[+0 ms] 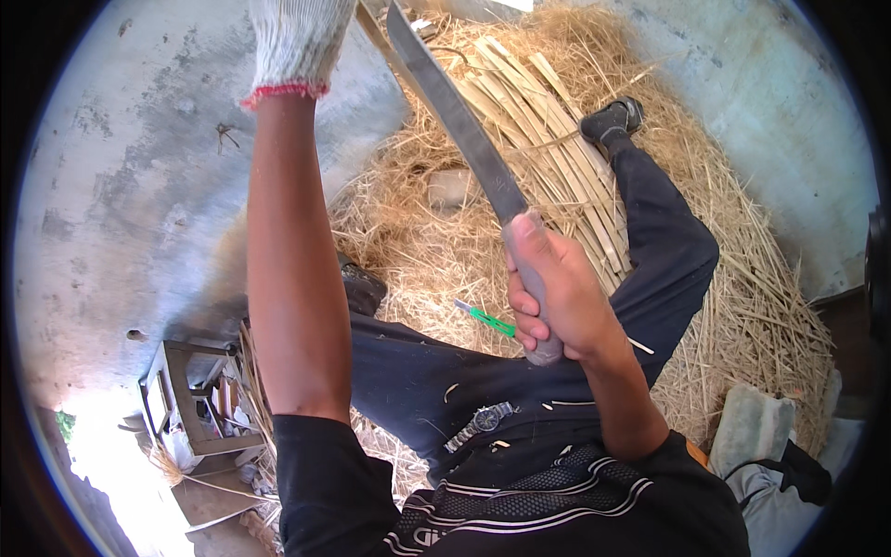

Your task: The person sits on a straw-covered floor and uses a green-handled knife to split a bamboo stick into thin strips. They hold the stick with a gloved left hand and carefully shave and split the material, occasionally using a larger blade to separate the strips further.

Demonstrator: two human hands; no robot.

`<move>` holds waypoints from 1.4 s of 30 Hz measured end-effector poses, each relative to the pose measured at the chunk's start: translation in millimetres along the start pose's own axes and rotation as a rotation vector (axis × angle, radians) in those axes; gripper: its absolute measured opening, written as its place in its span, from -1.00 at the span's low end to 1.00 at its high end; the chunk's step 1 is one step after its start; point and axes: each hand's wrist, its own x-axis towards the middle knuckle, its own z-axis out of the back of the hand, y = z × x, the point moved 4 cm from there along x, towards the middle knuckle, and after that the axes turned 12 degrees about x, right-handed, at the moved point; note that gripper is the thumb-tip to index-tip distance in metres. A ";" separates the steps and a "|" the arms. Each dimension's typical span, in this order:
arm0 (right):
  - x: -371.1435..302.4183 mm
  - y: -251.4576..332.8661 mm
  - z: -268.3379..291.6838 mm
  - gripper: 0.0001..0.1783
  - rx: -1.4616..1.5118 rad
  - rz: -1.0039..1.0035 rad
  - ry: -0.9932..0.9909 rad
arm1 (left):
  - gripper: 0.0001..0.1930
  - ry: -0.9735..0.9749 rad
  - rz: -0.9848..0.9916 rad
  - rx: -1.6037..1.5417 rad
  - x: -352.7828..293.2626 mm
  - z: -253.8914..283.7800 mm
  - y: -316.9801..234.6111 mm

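My right hand (557, 288) is wrapped round the grey handle of a machete (455, 116), its long dark blade slanting up and left to the top edge. Beside the blade near the top runs a pale bamboo strip (397, 58). My left hand (295, 42), in a white knitted glove with a red cuff, reaches up at the upper left; the frame cuts off its fingers, so I cannot tell whether it grips the strip. A green utility knife (490, 321) with its blade out lies by my thigh. A metal wristwatch (483, 420) rests on my lap.
A bundle of split bamboo strips (566, 167) lies between my legs over heaped shavings (418, 223). A brick-like block (451, 187) sits among them. At lower left stands a wooden frame (200, 399) with clutter inside. Pale cloth (756, 427) lies at right, and concrete walls (139, 186) curve around.
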 end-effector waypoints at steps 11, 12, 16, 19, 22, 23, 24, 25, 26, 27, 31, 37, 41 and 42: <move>-11.0 22.7 -8.7 -0.58 -0.471 0.617 -0.170 | -0.69 0.064 0.014 -0.079 3.9 -27.5 -7.7; -13.1 26.2 -12.9 -0.60 -0.599 0.743 -0.231 | -0.69 0.045 0.028 -0.046 0.5 -26.7 -11.0; 45.0 -19.6 17.2 -0.57 -1.043 0.546 -0.393 | -0.68 0.124 -0.100 0.055 2.7 -23.4 -5.5; 74.1 -53.2 102.1 -0.46 -1.191 0.030 -0.281 | -0.67 0.136 -0.073 0.134 -4.2 -25.0 -15.5; 86.6 -119.0 231.4 -0.38 -0.987 -0.191 -0.398 | -0.65 0.223 0.002 -0.178 7.6 -40.8 -8.3; 81.5 -136.6 247.9 -0.34 -0.927 -0.204 -0.451 | -0.64 0.246 -0.012 -0.236 12.4 -38.0 -3.6; 75.7 -134.4 240.2 -0.32 -0.851 -0.209 -0.454 | -0.64 0.265 -0.006 -0.281 10.3 -31.7 4.1; 70.7 -129.5 226.4 -0.30 -0.781 -0.215 -0.448 | -0.61 0.148 -0.002 -0.191 12.5 -21.1 10.8; 61.6 -111.9 198.8 -0.32 -0.737 -0.171 -0.459 | -0.61 0.189 0.073 -0.144 5.3 -17.9 12.6; 60.1 -84.0 172.8 -0.33 -0.696 -0.094 -0.472 | -0.61 0.223 0.118 -0.106 3.3 -14.9 5.3; 31.3 -22.7 80.5 -0.45 -0.599 0.265 -0.400 | -0.61 0.261 0.122 -0.116 8.7 -4.4 8.3; -0.1 -15.5 -3.3 -0.62 -0.701 0.704 -0.216 | -0.64 0.170 0.211 -0.261 3.5 -10.3 26.0; 23.4 -40.9 7.5 -0.62 -0.738 0.673 -0.284 | -0.72 0.125 0.205 -0.407 9.8 -14.6 38.3; 25.9 -36.0 2.8 -0.61 -0.726 0.665 -0.281 | -0.73 -0.007 0.156 -0.249 0.4 -10.5 18.0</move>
